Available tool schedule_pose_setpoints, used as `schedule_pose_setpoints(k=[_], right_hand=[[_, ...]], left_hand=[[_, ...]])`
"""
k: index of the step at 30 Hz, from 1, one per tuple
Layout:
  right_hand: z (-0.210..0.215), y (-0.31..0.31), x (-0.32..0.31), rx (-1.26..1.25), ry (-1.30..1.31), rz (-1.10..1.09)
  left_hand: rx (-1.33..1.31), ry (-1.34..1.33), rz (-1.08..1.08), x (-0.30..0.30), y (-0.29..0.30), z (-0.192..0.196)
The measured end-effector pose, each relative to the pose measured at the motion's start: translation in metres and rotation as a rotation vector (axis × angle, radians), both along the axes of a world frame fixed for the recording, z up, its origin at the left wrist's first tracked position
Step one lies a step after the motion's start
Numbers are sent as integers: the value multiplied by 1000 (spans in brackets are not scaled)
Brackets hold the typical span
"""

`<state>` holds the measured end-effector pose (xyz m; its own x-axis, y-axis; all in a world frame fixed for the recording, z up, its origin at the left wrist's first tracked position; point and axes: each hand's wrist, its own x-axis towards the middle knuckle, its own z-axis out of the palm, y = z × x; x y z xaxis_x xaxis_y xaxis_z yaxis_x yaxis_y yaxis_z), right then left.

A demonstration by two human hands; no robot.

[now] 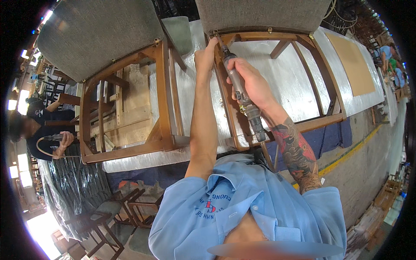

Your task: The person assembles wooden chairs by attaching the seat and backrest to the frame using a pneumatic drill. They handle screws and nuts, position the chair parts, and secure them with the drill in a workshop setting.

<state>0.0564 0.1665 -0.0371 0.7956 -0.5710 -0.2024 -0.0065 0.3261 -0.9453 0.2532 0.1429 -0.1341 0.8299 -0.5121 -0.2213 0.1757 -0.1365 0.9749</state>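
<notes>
My right hand point(251, 82) is wrapped around a dark inline power screwdriver point(237, 80), held at a slant with its bit pointing away from me. The bit reaches the far left corner of a brown wooden chair frame point(336, 93), where the frame meets a grey upholstered panel point(260, 15). My left hand point(205, 56) is closed beside the bit, fingertips pinched at that corner; whatever they hold is too small to make out. Small brass-coloured brackets point(311, 36) show along the joint between frame and panel.
To the left stands a second chair frame point(162, 95) with its own grey panel point(99, 37). Shiny wrap covers the bench point(190, 117), and a tan board point(351, 63) lies at right. At far left, another person's hand point(66, 139) is near a hose. More chairs point(108, 216) stand below left.
</notes>
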Motion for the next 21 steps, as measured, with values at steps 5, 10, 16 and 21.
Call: schedule_pose_setpoints(k=[5, 10, 16, 21], right_hand=[[-1, -5, -3, 3, -17, 24], [0, -13, -11, 55, -36, 6], [8, -9, -77, 104, -57, 143], [17, -23, -150, 114, -98, 109]], left_hand=[[-139, 96, -17, -7, 4, 3], [-363, 381, 15, -36, 9, 8], [-601, 1049, 516, 9, 62, -75], [-853, 709, 237, -17, 67, 34]])
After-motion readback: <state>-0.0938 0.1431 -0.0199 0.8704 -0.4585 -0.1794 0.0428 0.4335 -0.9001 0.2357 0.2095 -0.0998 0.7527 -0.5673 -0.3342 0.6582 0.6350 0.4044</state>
